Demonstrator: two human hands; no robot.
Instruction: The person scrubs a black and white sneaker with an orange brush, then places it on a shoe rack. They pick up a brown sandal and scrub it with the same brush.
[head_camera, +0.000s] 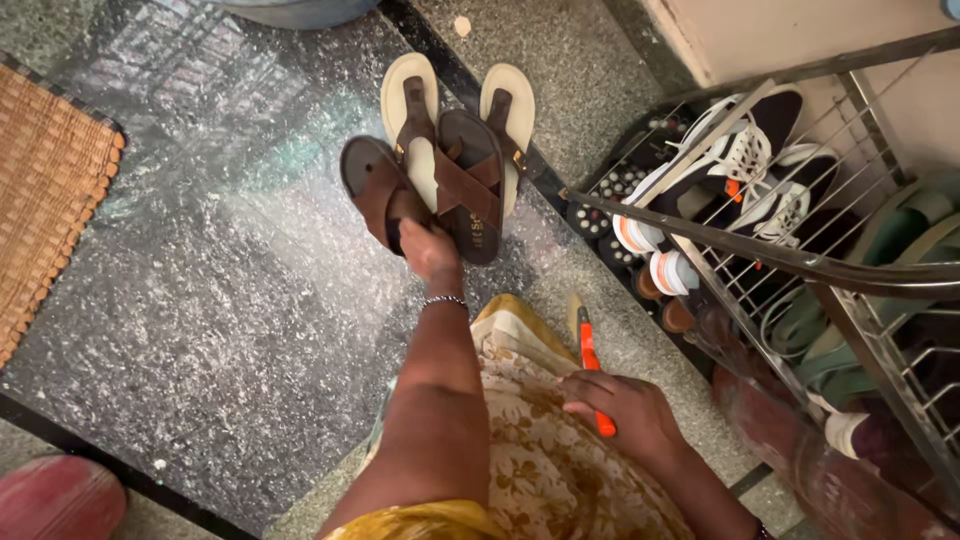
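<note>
Left hand: hand (432, 252) clenched on two dark brown sandals (470, 190), lifted above the speckled floor (230, 300).
Sandal axis: long axes run up the frame, away from the person; the left one (372, 185) tilts leftward.
Right hand: hand (625, 410) grasping an orange-handled brush (590, 360), its handle pointing away, near the knee.
Behind: cream sandals (415, 95) lie on the floor just beyond, partly covered.
Right side: metal shoe rack (790, 260) holding black-and-white sneakers (730, 165).
Left edge: woven mat (50, 180).
</note>
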